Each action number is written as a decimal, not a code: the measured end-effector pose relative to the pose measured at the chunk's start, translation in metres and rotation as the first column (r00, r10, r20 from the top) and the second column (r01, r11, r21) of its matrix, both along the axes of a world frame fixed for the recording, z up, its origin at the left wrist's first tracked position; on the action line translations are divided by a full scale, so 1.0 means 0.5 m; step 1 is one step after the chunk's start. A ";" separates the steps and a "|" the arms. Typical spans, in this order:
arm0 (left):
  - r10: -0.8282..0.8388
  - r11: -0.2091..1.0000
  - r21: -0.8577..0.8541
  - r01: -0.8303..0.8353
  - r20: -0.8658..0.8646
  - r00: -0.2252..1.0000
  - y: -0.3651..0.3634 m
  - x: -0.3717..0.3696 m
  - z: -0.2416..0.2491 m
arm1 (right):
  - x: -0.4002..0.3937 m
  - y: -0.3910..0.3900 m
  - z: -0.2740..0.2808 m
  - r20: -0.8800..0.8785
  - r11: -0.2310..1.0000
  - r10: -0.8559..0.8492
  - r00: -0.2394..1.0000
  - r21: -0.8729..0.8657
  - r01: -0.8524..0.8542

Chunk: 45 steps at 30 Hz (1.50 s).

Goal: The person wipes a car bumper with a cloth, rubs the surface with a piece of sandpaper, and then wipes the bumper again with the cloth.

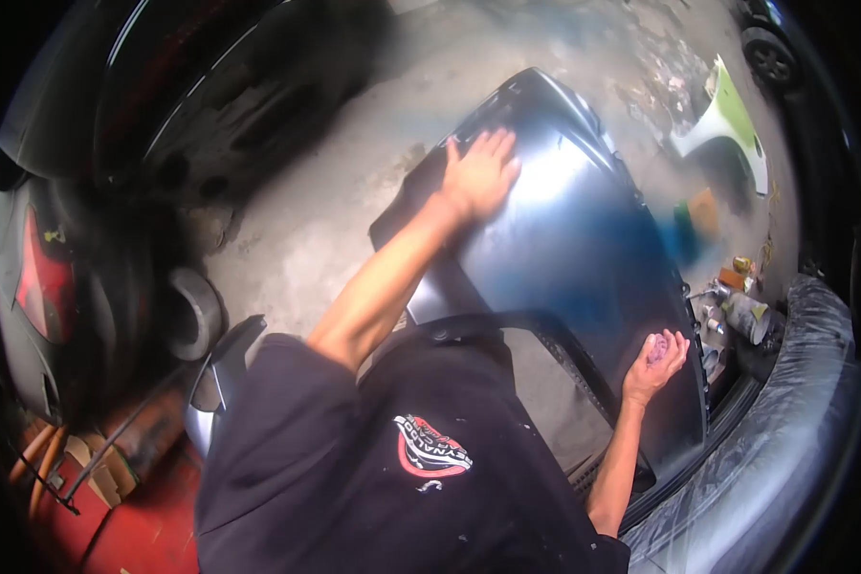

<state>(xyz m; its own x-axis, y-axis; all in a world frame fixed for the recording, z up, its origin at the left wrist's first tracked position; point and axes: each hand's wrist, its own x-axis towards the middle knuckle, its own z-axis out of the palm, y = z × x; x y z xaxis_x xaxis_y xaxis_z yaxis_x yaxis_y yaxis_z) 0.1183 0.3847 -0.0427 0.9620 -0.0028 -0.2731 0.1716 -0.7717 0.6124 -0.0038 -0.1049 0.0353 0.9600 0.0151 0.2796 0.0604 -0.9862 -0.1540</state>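
Observation:
A dark, glossy car body panel (555, 249) lies in front of me, with an arched opening on the side near my body. My left hand (483, 177) rests on its far left part, palm down and fingers spread. Lower on the right, my right hand (655, 368) is over the near right part of the panel. Its fingers curl around a small purple wad (657, 348), whose material I cannot tell. Bright light reflects off the panel's upper middle.
At far right a white and green fender (727, 134) lies on the concrete floor. Cans and small containers (744, 318) stand beside the panel, near a plastic-covered surface (765, 469). A car with a red tail light (43, 277) is at left, beside a tyre (196, 314).

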 end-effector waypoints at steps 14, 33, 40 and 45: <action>0.007 0.956 0.284 -0.077 0.241 0.971 -0.258 0.003 0.082 | -0.001 0.009 0.003 0.045 0.990 -0.129 0.991 0.067 0.126; -0.495 0.864 0.277 0.421 0.313 0.810 -0.609 -0.019 0.171 | -0.178 -0.299 0.028 0.189 0.915 -0.391 0.901 0.188 0.358; -0.854 0.398 0.622 0.675 -0.018 0.520 -0.724 -0.060 0.295 | -0.187 -0.300 0.044 0.177 0.898 -0.417 0.892 0.234 0.373; -0.540 0.729 0.565 0.385 0.130 0.831 -0.337 0.046 0.216 | -0.189 -0.300 0.038 0.168 0.895 -0.425 0.890 0.224 0.385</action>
<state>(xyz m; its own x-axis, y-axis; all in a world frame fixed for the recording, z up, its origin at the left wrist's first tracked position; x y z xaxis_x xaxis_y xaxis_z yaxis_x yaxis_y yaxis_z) 0.1411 0.2162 0.0654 0.9081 -0.4070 -0.0987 -0.3998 -0.9126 0.0852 -0.0982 -0.2549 0.0545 0.7913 -0.4317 0.4329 -0.2882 -0.8879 -0.3586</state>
